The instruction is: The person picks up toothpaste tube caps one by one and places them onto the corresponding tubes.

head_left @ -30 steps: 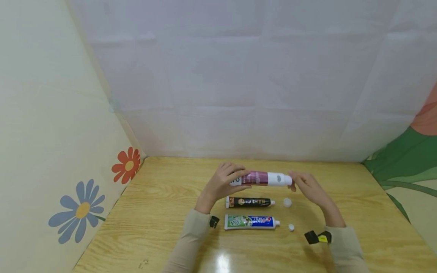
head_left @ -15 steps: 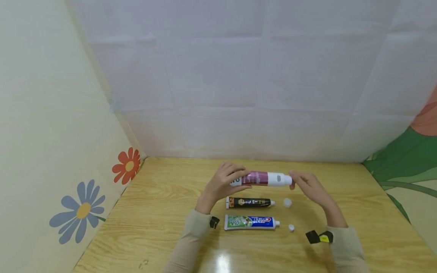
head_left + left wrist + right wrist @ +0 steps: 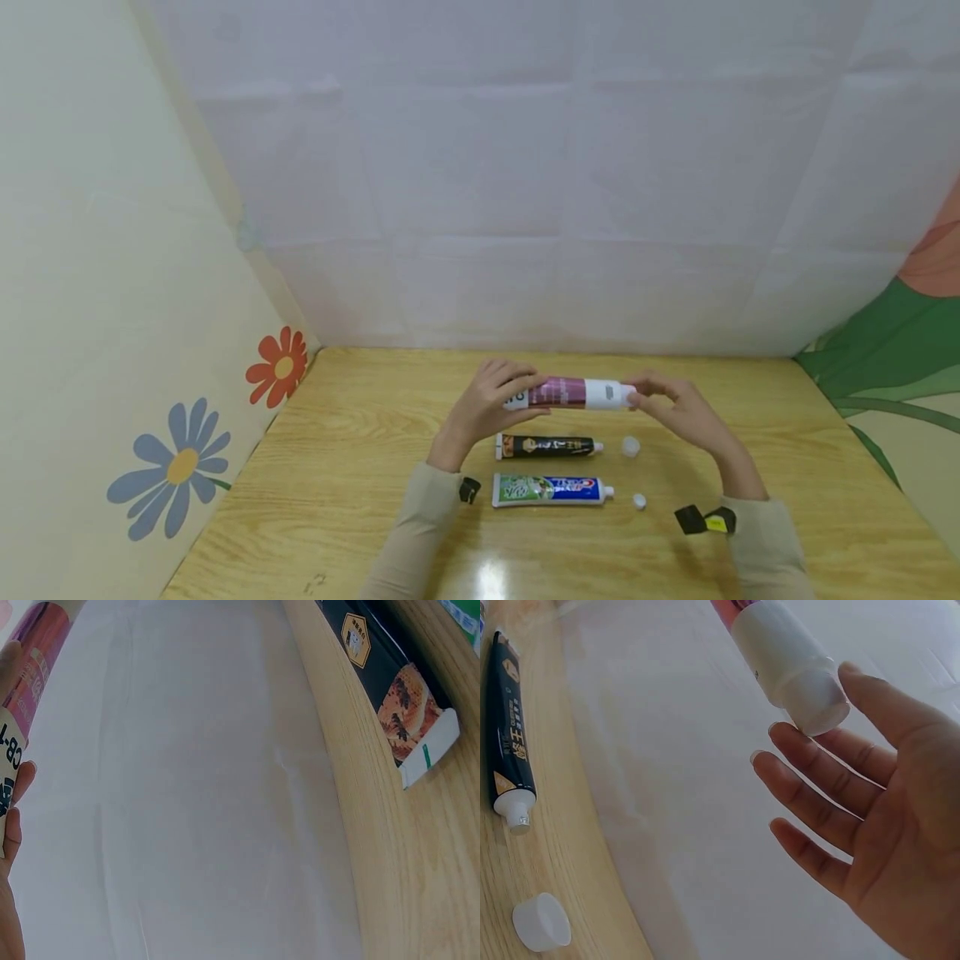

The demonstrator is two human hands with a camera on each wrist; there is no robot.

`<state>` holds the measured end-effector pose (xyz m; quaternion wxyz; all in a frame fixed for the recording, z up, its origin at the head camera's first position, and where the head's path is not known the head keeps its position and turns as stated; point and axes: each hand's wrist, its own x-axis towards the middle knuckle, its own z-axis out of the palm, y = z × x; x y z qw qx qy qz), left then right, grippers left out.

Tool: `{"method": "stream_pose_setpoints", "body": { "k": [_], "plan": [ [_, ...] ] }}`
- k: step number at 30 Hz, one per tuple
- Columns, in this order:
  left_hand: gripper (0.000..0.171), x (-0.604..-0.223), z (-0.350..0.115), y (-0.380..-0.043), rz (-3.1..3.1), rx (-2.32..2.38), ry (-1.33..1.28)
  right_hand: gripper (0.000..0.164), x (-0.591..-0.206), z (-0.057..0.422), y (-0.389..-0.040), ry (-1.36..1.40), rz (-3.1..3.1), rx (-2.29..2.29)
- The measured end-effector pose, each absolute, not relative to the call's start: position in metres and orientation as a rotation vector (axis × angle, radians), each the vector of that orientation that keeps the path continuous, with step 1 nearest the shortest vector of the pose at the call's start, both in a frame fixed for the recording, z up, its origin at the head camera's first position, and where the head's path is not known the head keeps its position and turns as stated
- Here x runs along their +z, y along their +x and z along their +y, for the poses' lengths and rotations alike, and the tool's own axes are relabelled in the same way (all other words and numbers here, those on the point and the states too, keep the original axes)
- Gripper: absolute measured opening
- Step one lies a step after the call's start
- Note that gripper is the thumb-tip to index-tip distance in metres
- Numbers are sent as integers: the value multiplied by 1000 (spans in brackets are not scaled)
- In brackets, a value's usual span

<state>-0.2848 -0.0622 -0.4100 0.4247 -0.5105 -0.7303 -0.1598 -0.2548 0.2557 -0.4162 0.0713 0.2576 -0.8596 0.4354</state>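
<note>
My left hand (image 3: 495, 398) grips a pink-and-white toothpaste tube (image 3: 558, 393) near its flat end, holding it level above the table. Part of that end is hidden behind the fingers. The tube's white screw cap (image 3: 814, 701) points right, with the thumb and index finger of my right hand (image 3: 678, 408) pinching it. The other fingers of that hand fan out loosely in the right wrist view. Closer to me lie a black toothpaste tube (image 3: 547, 446) and a green-and-blue toothpaste tube (image 3: 551, 490), both with bare nozzles facing right.
Right of the black tube's nozzle rests a larger white cap (image 3: 631, 447). A small white cap (image 3: 639, 502) lies off the green-and-blue tube's nozzle. The wooden table (image 3: 337, 492) ends at a pale cloth backdrop (image 3: 480, 208), with flower-printed panels at both sides.
My right thumb has come round to the near side of the cap, and the fingers have shifted slightly left along it. The left hand keeps its grip on the tube.
</note>
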Motion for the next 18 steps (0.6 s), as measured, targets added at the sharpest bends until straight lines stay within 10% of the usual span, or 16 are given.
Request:
{"method": "stream_pose_setpoints", "body": {
  "k": [18],
  "plan": [
    [52, -410, -64, -285, -1827, -420, -1268, 24, -413, 252, -252, 790, -2576, 1278]
  ]
}}
